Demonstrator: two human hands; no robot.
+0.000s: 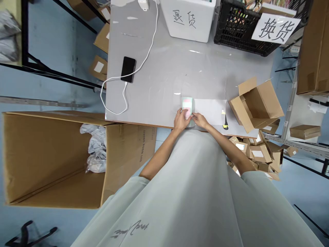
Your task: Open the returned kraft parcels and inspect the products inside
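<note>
A small flat pink and pale green box (188,102) lies at the front edge of the grey table. My left hand (181,120) rests on its left side, with thumb and fingers gripping it. At the box's right edge, the fingers of my right hand (200,120) are pinched together. Whatever is between those fingertips is too small to make out. To the right of my right hand, a black and yellow box cutter (225,122) lies on a white sheet (209,109).
An open cardboard box (264,103) sits at the table's right edge. A phone (128,69) with a white cable lies left. Behind stand a white bin (189,20) and a black crate (236,31). On the floor, a large carton (51,157) holds crumpled plastic bags (97,147).
</note>
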